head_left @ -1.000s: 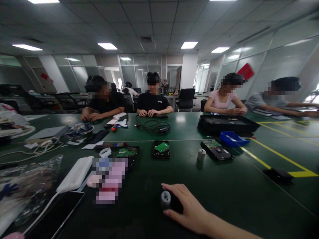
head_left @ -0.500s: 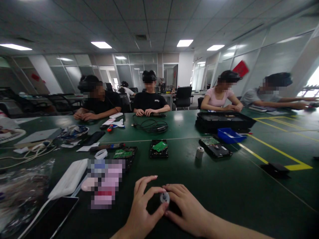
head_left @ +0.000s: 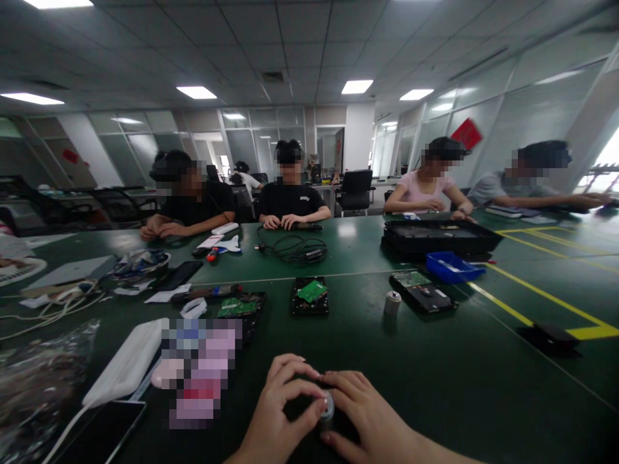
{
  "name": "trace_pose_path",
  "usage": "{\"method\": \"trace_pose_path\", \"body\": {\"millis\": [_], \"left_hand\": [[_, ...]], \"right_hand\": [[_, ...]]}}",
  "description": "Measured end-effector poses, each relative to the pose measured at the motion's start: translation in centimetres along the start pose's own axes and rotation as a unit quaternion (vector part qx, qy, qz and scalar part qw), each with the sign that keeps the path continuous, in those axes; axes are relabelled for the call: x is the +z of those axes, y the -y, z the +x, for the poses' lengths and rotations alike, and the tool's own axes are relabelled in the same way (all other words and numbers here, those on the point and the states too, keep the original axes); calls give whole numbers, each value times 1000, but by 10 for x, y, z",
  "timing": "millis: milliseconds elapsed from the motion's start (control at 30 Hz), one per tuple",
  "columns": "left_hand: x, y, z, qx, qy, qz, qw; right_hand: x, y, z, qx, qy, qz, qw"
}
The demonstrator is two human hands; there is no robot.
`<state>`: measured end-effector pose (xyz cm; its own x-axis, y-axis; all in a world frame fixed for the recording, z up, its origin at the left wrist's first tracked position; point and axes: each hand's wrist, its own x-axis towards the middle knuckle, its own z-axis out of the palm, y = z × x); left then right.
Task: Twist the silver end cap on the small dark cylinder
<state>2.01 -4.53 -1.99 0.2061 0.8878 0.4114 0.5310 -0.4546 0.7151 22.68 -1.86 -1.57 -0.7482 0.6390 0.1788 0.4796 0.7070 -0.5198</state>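
Note:
Close in front of me, a small silver motor (head_left: 327,407) stands between my hands, its round end facing up and partly covered by fingers. My left hand (head_left: 283,406) is closed on it from the left, the thumb and forefinger at its top edge. From the right, my right hand (head_left: 374,415) grips it, fingers along the side and thumb low near the base. A second silver cylinder (head_left: 393,303) stands upright farther off to the right. Beyond my hands lies a black hard drive (head_left: 302,309) with a green circuit board (head_left: 312,292) on it.
Another hard drive (head_left: 435,298) and a blue tray (head_left: 452,267) lie right, before a black bin (head_left: 442,238). Left are a phone (head_left: 104,432), a white power strip (head_left: 126,361), a plastic bag (head_left: 43,386) and a screwdriver (head_left: 207,293). Several people sit across the green table (head_left: 358,335).
The motor has gone from tilted, end face towards me, to more upright and slightly lower right. Both hands have shifted with it. The person in pink has moved their hands apart.

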Motion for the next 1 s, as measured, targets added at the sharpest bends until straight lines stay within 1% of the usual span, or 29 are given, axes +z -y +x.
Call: {"method": "trace_pose_path", "body": {"millis": [167,233,300,367,433,500,600,700,867,933,1000], "left_hand": [[-3,-4,-1,9,-6,-14,1000],[-6,-1,1,11,-14,-11,1000],[-10,6,4,7,-20,15,1000],[-11,19,8,-14,-22,60,998],[-10,32,10,-45,-17,110,993],[-8,44,10,-62,-10,145,987],[-3,54,7,-48,-13,170,984],[-2,56,4,-35,-23,188,981],[-5,54,5,-40,-26,194,980],[-6,51,6,-38,-42,181,982],[-7,47,5,-18,-69,161,984]], "right_hand": [[-1,0,-1,-2,2,1,1000],[-1,0,-1,2,3,1,1000],[0,-2,0,2,6,-2,1000],[2,-4,1,-3,11,-8,1000],[3,-7,2,-5,18,-12,1000],[4,-10,3,-4,19,-12,1000],[6,-13,4,-9,16,-8,1000],[6,-14,4,-12,15,-6,1000],[5,-13,4,-10,14,-15,1000],[6,-13,5,-12,16,-23,1000],[8,-15,6,-15,18,-31,999]]}}
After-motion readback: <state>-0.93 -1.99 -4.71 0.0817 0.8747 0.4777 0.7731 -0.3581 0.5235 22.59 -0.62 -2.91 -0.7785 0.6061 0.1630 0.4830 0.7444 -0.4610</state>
